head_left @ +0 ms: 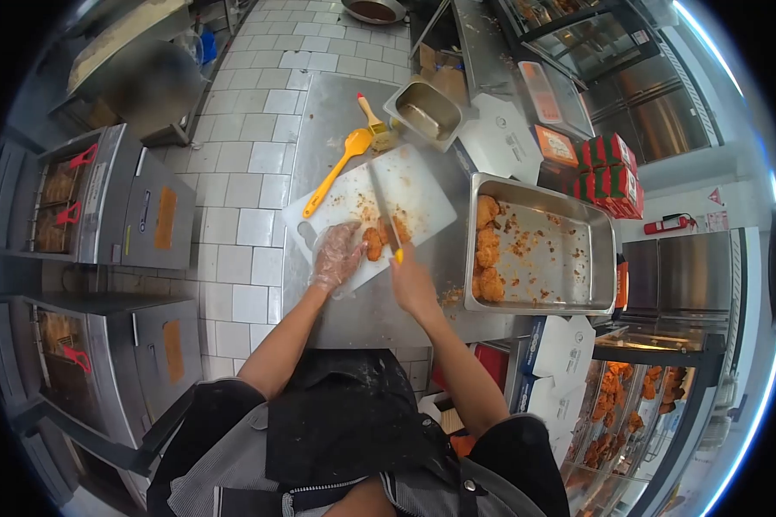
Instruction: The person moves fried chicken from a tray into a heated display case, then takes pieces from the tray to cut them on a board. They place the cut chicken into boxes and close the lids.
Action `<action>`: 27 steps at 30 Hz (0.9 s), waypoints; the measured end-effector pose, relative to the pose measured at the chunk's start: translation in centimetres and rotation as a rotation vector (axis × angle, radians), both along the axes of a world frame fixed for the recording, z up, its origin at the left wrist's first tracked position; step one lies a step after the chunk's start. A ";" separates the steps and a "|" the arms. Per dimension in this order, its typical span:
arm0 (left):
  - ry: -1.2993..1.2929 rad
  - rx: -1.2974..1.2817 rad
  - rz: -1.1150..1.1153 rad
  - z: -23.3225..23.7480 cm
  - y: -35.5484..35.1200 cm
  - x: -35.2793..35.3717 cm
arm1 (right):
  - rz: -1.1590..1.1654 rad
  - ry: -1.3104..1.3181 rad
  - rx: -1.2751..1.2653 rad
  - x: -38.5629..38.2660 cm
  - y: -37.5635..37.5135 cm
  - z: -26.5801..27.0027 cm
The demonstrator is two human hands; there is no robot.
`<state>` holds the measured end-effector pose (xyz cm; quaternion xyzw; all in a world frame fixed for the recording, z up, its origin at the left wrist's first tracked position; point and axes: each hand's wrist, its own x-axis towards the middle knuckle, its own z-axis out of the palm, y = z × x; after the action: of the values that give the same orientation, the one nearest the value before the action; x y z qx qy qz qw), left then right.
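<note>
My right hand (412,280) is wrapped around the yellow handle of a long kitchen knife (378,191), its blade pointing away from me over the white cutting board (424,202). A piece of fried chicken (372,245) lies on the board just left of the blade. My left hand (338,253), in a clear plastic glove, grips that piece from its left side with bent fingers. More browned chicken (402,228) shows to the right of the blade, partly hidden by it. Crumbs are scattered across the board.
Right of the board, a deep steel pan (543,250) holds several fried chicken pieces along its left wall. Beyond the board lie a yellow spoon (336,172), a brush (372,116) and a small steel container (427,112). White boxes (500,138) and red-green cartons (610,177) stand at right.
</note>
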<state>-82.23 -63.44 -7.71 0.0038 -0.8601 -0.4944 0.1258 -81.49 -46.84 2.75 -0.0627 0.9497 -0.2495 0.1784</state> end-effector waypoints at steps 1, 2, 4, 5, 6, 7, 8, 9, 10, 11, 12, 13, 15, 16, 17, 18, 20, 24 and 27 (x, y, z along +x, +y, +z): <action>-0.010 -0.009 0.013 0.2 0.0 0.1 | -0.068 0.038 0.032 1.0 1.1 0.8; -0.021 -0.022 0.026 0.5 0.0 0.0 | -0.136 0.075 0.060 1.7 1.9 1.3; -0.028 -0.062 0.022 0.4 0.0 0.2 | -0.177 0.011 0.059 2.8 3.3 1.8; -0.025 -0.106 0.022 0.4 -0.1 0.1 | -0.217 -0.045 0.052 3.0 3.6 1.9; -0.026 -0.109 0.015 0.5 -0.1 0.0 | -0.223 -0.046 0.050 3.2 3.8 1.7; -0.033 -0.121 0.008 0.6 -0.1 0.0 | -0.187 -0.054 0.056 3.5 3.9 1.5; -0.041 -0.132 0.002 0.7 0.0 0.0 | -0.150 -0.062 0.063 3.6 4.1 1.4; -0.044 -0.133 -0.005 0.8 0.0 0.0 | -0.156 -0.066 0.061 3.5 3.9 1.8; -0.061 -0.119 0.009 0.9 0.1 0.1 | -0.180 -0.067 0.047 3.5 3.7 2.5; -0.078 -0.104 0.025 0.9 0.1 0.1 | -0.203 -0.069 0.033 3.4 3.6 2.7; -0.085 -0.104 0.022 0.8 0.3 0.1 | -0.205 -0.076 0.034 3.5 3.7 2.3; -0.067 -0.113 0.032 0.7 0.3 0.1 | -0.171 -0.074 0.031 3.7 3.9 1.5; -0.055 -0.124 0.045 0.8 0.2 0.0 | -0.134 -0.079 0.026 3.5 4.0 0.2; -0.045 -0.115 0.036 1.3 0.2 -0.1 | -0.106 -0.069 0.027 3.1 4.0 -0.4; -0.041 -0.106 0.022 1.6 0.2 0.2 | -0.081 -0.066 0.028 3.2 4.0 -0.9; -0.052 -0.111 0.013 1.4 0.2 0.5 | -0.089 -0.079 0.023 2.9 3.8 -2.5; -0.072 -0.082 0.015 1.3 0.4 0.1 | -0.113 -0.067 -0.050 1.6 3.0 -6.5; 0.041 -0.158 -0.017 0.6 -0.1 -0.4 | -0.080 0.086 0.008 -1.4 0.6 -6.8; -0.081 0.015 -0.004 -2.2 -0.4 -0.9 | -0.132 0.160 0.009 -0.1 1.9 -3.2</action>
<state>-83.15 -63.88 -9.92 0.0230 -0.8608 -0.5005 0.0895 -81.64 -44.92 -0.48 -0.0190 0.9641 -0.2508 0.0853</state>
